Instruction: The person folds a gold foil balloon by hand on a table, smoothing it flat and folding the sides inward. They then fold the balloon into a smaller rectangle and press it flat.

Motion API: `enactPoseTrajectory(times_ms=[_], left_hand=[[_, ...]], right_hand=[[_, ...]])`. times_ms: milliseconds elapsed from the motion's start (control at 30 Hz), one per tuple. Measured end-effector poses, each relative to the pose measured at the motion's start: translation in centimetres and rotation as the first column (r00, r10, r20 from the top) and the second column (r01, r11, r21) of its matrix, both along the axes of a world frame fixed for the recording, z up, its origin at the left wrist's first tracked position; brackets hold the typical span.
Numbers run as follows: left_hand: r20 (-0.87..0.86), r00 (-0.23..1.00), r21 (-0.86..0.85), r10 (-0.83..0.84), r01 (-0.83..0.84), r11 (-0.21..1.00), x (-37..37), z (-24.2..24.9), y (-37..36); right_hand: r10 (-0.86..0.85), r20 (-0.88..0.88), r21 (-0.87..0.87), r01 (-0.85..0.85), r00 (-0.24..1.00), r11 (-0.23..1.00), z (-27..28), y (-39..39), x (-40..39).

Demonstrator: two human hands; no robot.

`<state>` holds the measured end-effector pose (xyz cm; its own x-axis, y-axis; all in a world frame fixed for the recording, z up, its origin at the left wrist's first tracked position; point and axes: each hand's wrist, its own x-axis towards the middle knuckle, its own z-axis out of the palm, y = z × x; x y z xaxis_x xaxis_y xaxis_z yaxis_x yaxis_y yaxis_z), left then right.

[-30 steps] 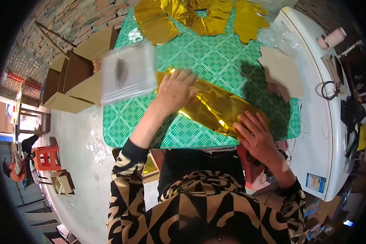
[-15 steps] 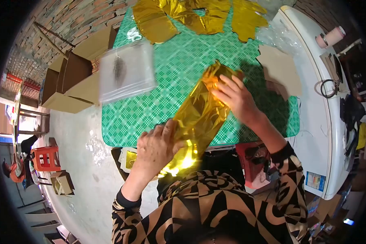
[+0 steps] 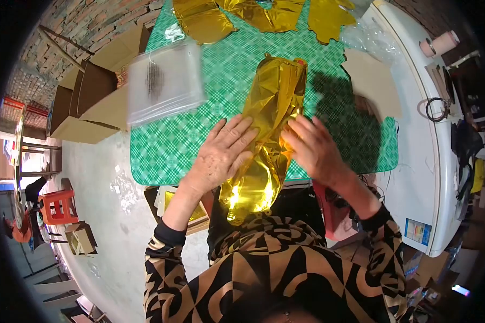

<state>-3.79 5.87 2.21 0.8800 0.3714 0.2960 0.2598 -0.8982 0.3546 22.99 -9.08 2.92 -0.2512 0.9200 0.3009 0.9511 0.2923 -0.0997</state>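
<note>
A shiny gold foil balloon (image 3: 277,86), flat and folded into a long strip, lies on the green checked tablecloth (image 3: 215,75) and hangs over the near edge toward my lap. My left hand (image 3: 221,153) rests on the strip's left side, palm down, fingers stretched out. At its right side my right hand (image 3: 312,148) has bent fingers closed on the crinkled foil edge; the thumb is mostly hidden. Glare covers the strip's lower end. More flat gold foil pieces (image 3: 269,19) lie at the far side of the table.
To the left sits a stack of clear plastic bags (image 3: 167,81), with open cardboard boxes (image 3: 99,102) beyond it. On the right are a cardboard sheet (image 3: 369,81), clear plastic wrap (image 3: 377,40) and a white appliance (image 3: 409,156). An orange stool (image 3: 59,206) stands on the floor.
My left hand has moved up the strip and flattened out. My right hand has come down from the far end to the right edge. The strip now lies straighter, its far end farther out.
</note>
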Motion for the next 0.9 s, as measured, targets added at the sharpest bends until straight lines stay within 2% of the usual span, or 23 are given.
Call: enactPoseTrajectory(times_ms=[167, 367, 500, 600, 633, 733, 833, 900], left_hand=[[-0.103, 0.995, 0.053, 0.006, 0.0, 0.999, 0.2, -0.2, -0.5], [-0.028, 0.997, 0.114, 0.077, -0.073, 0.991, 1.6, -0.9, -0.2], [0.054, 0.988, 0.165, 0.143, -0.15, 0.975, 4.1, -1.9, 1.0], [0.096, 0.979, 0.173, 0.179, -0.194, 0.966, 5.3, -2.1, 0.7], [0.099, 0.976, 0.172, 0.192, -0.207, 0.963, 5.6, -2.1, 0.4], [0.121, 0.973, 0.175, 0.198, -0.217, 0.96, 5.8, -2.0, -0.1], [0.147, 0.972, 0.2, 0.182, -0.21, 0.957, 6.0, -1.6, 0.1], [0.146, 0.975, 0.185, 0.169, -0.195, 0.963, 6.2, -1.0, 0.6]], right_hand=[[-0.069, -0.083, -0.163, 0.054, 0.994, 0.985, -0.2, -2.6, -1.9], [-0.021, -0.093, -0.132, 0.009, 0.995, 0.991, -1.1, -0.4, -0.4], [0.052, 0.015, -0.009, -0.052, 0.999, 0.999, -1.7, 2.8, 3.0], [0.04, 0.05, 0.044, -0.042, 0.998, 0.998, -0.9, 3.6, 3.9], [0.026, 0.011, 0.037, -0.027, 1.0, 0.999, 0.0, 3.2, 3.4], [-0.04, 0.08, 0.009, 0.039, 0.996, 0.999, -1.0, 1.2, 2.1], [-0.027, -0.036, -0.088, 0.023, 0.999, 0.996, -1.3, -0.9, 0.7], [-0.034, -0.053, -0.058, 0.031, 0.998, 0.998, -1.1, -1.1, 0.1]])
